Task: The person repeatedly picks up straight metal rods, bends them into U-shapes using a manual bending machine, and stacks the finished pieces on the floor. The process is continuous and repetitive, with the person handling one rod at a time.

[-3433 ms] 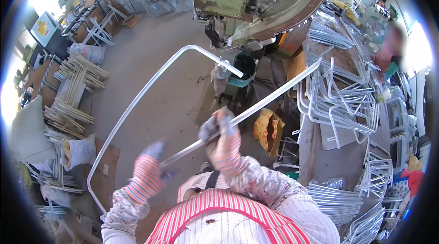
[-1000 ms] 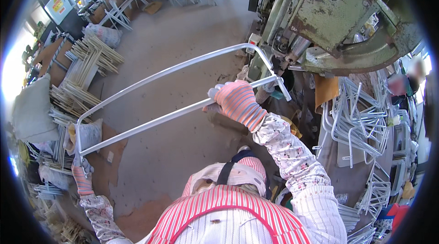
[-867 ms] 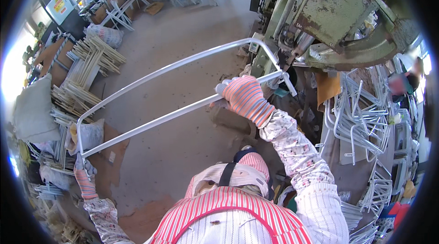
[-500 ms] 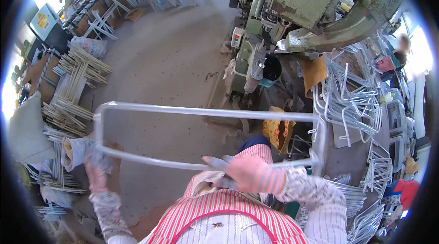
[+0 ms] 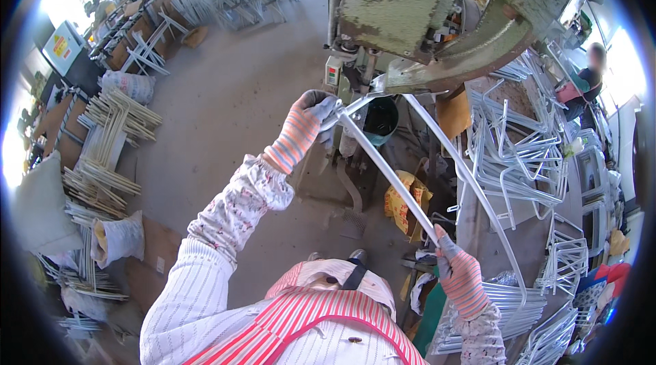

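Note:
I hold a bent silver metal tube frame (image 5: 391,175) up to a green, worn press machine (image 5: 393,16). My left hand (image 5: 301,129), in a striped glove with grey fingers, is closed around the frame's far end, just below the machine's head. My right hand (image 5: 461,276), gloved alike, is closed on the near part of the same tube, lower right of the machine. The frame slants from the machine down to the right, with its second long side reaching past my right hand. The frame's contact with the machine is partly hidden.
Many silver tube frames (image 5: 526,153) are heaped on the right, with more stacked at lower right. Bundled tubes (image 5: 116,115) and sacks (image 5: 117,238) lie on the left. A yellow bag (image 5: 408,204) and a dark bucket (image 5: 380,121) sit by the machine. Another person (image 5: 584,85) is at far right.
The frame has swung from lying across in front of me to slanting into the machine. My left hand moved up and right to the machine; my right hand moved right and slightly down.

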{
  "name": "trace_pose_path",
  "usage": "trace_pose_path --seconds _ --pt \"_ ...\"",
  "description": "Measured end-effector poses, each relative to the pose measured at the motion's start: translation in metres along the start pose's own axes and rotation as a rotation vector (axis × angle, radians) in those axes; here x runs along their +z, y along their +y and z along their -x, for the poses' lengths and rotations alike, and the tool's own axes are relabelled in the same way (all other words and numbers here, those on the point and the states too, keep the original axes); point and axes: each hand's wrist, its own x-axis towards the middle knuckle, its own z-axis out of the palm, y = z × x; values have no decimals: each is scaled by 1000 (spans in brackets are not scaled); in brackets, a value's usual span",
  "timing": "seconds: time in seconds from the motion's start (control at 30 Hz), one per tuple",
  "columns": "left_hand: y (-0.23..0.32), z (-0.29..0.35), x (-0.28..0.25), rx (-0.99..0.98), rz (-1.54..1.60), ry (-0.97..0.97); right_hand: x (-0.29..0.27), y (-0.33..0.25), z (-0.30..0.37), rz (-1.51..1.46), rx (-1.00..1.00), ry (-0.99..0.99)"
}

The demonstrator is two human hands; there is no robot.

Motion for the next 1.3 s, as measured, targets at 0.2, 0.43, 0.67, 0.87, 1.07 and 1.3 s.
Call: trace_pose_path --seconds 0.2,0.43,0.67,0.87,1.07,1.3 --pt "-11 -33 27 28 -44 35 -22 22 -19 -5 31 5" --pt "-12 -33 37 47 -28 101 -33 34 -31 14 -23 1" --pt "-8 -33 34 58 -101 168 -42 36 -40 37 -53 -26" --pt "-13 -34 34 -66 -255 207 -41 33 -39 111 7 -126" --pt "-18 -38 24 -189 -195 138 -46 37 -42 165 -17 -134" --pt "-30 1 20 657 -679 328 -48 34 -44 243 14 -164"
